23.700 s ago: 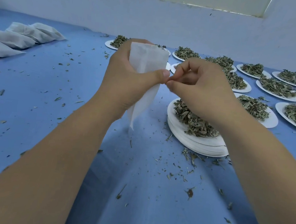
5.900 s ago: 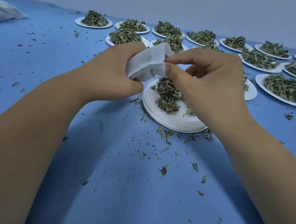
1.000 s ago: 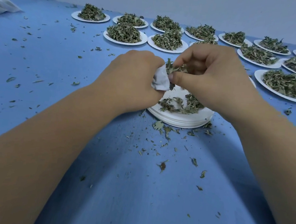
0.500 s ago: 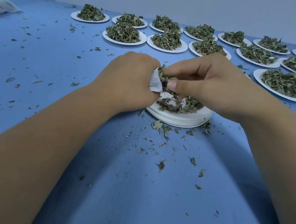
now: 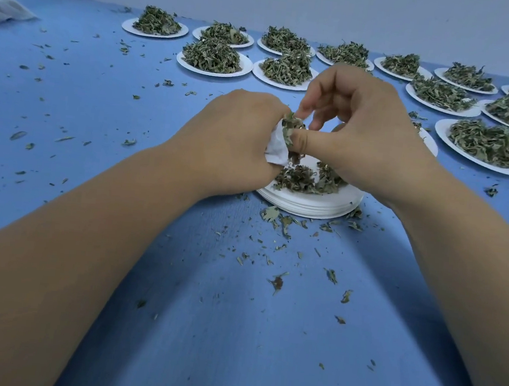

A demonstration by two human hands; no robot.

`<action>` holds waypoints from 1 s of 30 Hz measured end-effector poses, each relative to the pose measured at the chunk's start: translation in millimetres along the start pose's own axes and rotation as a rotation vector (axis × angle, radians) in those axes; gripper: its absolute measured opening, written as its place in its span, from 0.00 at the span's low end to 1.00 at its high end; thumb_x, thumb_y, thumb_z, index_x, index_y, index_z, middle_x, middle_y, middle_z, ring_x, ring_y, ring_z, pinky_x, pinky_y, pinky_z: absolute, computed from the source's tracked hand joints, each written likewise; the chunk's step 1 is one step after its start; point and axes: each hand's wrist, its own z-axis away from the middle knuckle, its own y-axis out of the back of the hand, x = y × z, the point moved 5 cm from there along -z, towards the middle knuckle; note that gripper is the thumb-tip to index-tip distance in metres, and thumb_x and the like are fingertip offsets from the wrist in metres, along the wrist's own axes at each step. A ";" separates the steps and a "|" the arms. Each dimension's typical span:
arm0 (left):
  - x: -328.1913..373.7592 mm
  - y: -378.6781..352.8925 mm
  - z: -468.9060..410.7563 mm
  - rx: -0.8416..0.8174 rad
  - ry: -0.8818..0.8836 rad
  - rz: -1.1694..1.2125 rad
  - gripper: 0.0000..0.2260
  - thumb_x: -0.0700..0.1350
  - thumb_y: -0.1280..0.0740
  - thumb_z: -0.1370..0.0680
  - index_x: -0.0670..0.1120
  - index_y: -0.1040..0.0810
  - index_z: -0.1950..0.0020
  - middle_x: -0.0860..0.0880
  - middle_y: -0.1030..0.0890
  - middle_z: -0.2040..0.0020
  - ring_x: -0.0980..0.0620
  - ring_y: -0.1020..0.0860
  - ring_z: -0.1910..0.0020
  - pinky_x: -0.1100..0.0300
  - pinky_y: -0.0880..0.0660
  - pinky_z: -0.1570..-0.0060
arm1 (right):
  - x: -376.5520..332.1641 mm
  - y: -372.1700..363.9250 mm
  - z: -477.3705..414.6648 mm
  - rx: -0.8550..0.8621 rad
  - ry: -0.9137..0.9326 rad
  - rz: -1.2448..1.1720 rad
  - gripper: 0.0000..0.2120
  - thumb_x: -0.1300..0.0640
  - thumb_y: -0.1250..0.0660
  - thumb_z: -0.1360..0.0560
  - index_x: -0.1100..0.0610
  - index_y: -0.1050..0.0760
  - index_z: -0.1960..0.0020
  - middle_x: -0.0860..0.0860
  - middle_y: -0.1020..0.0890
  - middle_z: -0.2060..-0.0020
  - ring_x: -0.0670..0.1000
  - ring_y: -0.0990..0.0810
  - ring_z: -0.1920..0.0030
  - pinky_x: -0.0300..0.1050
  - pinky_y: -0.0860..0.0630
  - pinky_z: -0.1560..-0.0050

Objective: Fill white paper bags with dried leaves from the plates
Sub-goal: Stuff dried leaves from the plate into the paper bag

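My left hand (image 5: 236, 141) grips a white paper bag (image 5: 275, 148), most of it hidden inside the fist, its mouth turned to the right. My right hand (image 5: 355, 134) pinches a clump of dried leaves (image 5: 291, 128) between thumb and fingertips right at the bag's mouth. Both hands hover over a stack of white plates (image 5: 311, 205) with a small heap of leaves (image 5: 306, 179) left on the top plate.
Several white plates heaped with dried leaves (image 5: 212, 56) line the back and right of the blue table (image 5: 233, 331). Loose leaf bits (image 5: 275, 283) lie scattered near the stack. Filled white bags (image 5: 3, 10) lie at the far left.
My right hand has lifted from the plate and its fingers have spread, pushing leaves at the bag's mouth. The heap on the top plate has shrunk since 5.9 s ago.
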 end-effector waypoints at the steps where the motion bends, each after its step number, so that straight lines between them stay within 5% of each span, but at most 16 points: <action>1: 1.7 0.4 0.1 0.001 -0.011 -0.005 0.07 0.44 0.31 0.28 0.42 0.24 0.54 0.46 0.24 0.61 0.43 0.26 0.61 0.46 0.28 0.63 | 0.6 0.2 -0.6 -0.001 -0.008 0.025 0.15 0.56 0.20 0.31 0.50 0.25 0.52 0.44 0.17 0.54 0.48 0.20 0.58 0.35 0.27 0.61; 5: 7.8 0.2 1.5 0.006 -0.101 0.012 0.06 0.42 0.30 0.30 0.46 0.27 0.61 0.52 0.28 0.64 0.48 0.29 0.61 0.53 0.33 0.65 | 5.1 -6.1 0.0 -0.102 -0.075 -0.023 0.18 0.58 0.21 0.31 0.50 0.24 0.46 0.44 0.15 0.51 0.46 0.17 0.53 0.46 0.18 0.48; 11: 13.0 9.0 1.0 0.188 -0.256 0.067 0.03 0.42 0.32 0.29 0.44 0.23 0.57 0.52 0.26 0.58 0.51 0.31 0.55 0.54 0.31 0.57 | 8.6 -12.4 2.8 -0.215 -0.153 -0.196 0.23 0.56 0.24 0.27 0.49 0.26 0.34 0.54 0.13 0.54 0.51 0.16 0.56 0.54 0.19 0.51; 14: 10.9 15.6 -1.6 0.303 -0.260 0.074 0.08 0.43 0.31 0.29 0.42 0.20 0.52 0.45 0.21 0.48 0.44 0.25 0.46 0.51 0.29 0.48 | 5.8 -11.2 -0.3 -0.141 -0.135 -0.348 0.25 0.60 0.24 0.26 0.52 0.27 0.32 0.56 0.13 0.58 0.51 0.14 0.56 0.43 0.19 0.54; 20: -6.2 14.1 -0.2 0.152 -0.105 0.182 0.33 0.52 0.24 0.31 0.50 0.30 0.28 0.54 0.29 0.32 0.51 0.31 0.31 0.53 0.33 0.33 | 13.6 -4.1 -3.7 0.042 -0.152 -0.244 0.20 0.56 0.24 0.30 0.48 0.21 0.39 0.44 0.17 0.65 0.45 0.16 0.63 0.51 0.24 0.60; 25: -14.0 19.4 4.1 0.085 0.051 0.434 0.30 0.48 0.26 0.31 0.56 0.31 0.31 0.55 0.28 0.36 0.59 0.27 0.42 0.67 0.27 0.46 | 18.8 3.2 -4.7 0.153 -0.163 -0.244 0.14 0.55 0.23 0.34 0.46 0.16 0.49 0.49 0.20 0.54 0.46 0.17 0.65 0.43 0.19 0.62; 30: -15.6 22.7 2.0 0.147 0.198 0.719 0.16 0.46 0.27 0.29 0.50 0.26 0.44 0.52 0.24 0.48 0.55 0.22 0.58 0.55 0.20 0.52 | 21.1 2.6 -5.2 0.154 -0.190 -0.360 0.12 0.58 0.21 0.31 0.52 0.18 0.49 0.47 0.17 0.55 0.53 0.13 0.63 0.42 0.24 0.69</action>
